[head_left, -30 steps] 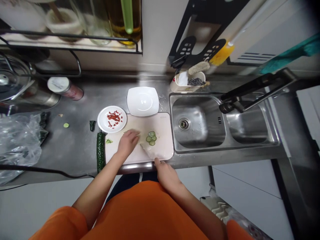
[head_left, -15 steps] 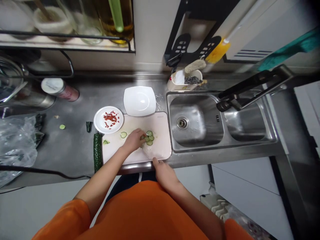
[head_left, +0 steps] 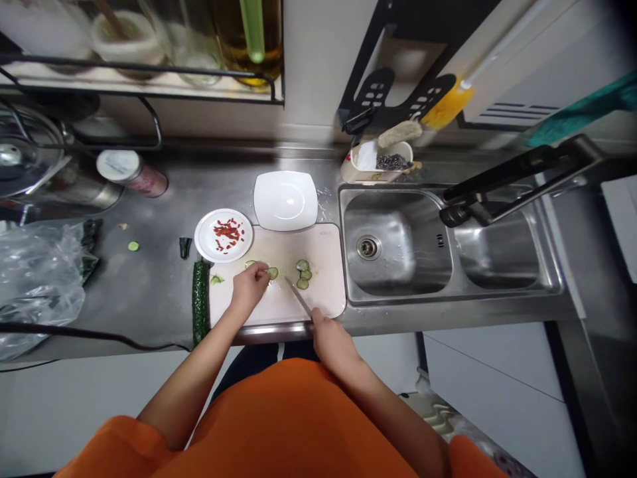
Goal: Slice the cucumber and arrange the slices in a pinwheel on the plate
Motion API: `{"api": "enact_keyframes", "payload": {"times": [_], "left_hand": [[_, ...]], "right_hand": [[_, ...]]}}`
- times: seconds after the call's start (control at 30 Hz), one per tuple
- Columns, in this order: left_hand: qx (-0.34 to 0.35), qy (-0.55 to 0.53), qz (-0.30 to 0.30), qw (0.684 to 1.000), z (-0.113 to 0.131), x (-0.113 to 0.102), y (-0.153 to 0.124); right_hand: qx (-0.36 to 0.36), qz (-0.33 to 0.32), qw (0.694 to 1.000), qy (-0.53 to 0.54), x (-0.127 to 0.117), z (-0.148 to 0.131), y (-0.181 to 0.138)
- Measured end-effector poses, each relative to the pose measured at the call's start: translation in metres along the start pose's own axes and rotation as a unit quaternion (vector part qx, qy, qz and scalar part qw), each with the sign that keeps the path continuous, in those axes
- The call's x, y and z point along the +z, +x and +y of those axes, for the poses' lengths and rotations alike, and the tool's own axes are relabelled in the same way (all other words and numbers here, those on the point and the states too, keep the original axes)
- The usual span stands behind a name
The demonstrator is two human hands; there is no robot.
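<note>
My left hand [head_left: 249, 287] is closed in a pinch on a cucumber slice [head_left: 272, 273], held over the cutting board [head_left: 279, 309]. Behind its fingers, another slice [head_left: 249, 264] partly shows on the board. My right hand [head_left: 334, 342] grips a knife [head_left: 297, 297] at the board's front edge; the blade points up and left. Several cucumber slices [head_left: 303, 273] lie to the right of the blade tip. A dark green cucumber [head_left: 200, 302] rests along the board's left side, and small green scraps [head_left: 217, 279] sit near the board's left edge.
A round plate [head_left: 202, 247] of chopped red pieces and a white square dish [head_left: 285, 199] stand behind the board. To the right is a steel sink [head_left: 383, 245] with a black faucet [head_left: 497, 186]. A plastic bag [head_left: 44, 285] and a red canister [head_left: 144, 179] occupy the left counter.
My left hand has moved left, away from the slice pile, with a slice in its fingers. The knife blade now shows more clearly. The whole view has shifted slightly.
</note>
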State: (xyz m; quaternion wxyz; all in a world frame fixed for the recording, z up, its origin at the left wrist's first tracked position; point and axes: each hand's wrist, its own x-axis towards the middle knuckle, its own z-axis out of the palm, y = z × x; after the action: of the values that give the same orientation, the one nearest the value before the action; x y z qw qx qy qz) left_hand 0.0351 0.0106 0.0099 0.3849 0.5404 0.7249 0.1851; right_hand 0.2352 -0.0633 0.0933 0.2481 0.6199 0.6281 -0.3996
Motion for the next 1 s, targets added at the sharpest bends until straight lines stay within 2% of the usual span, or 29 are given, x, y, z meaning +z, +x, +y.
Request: {"api": "enact_keyframes", "payload": {"times": [0.2,0.43,0.7,1.0], "left_hand": [[0.124,0.072,0.052,0.988,-0.013,0.012,-0.010],[0.137,0.083,0.077,0.984,-0.021,0.021,-0.009],[0.179,0.052,0.029,0.982,-0.017,0.020,-0.005],[0.179,0.081,0.045,0.979,-0.011,0.033,-0.001]], "right_hand": [[0.009,0.022,1.000,-0.014,0.000,-0.007,0.005],[0.009,0.043,0.999,-0.020,-0.003,-0.015,0.008],[0.019,0.036,0.999,-0.023,-0.004,-0.017,0.010],[0.023,0.052,0.998,-0.028,-0.004,-0.016,0.013]]}}
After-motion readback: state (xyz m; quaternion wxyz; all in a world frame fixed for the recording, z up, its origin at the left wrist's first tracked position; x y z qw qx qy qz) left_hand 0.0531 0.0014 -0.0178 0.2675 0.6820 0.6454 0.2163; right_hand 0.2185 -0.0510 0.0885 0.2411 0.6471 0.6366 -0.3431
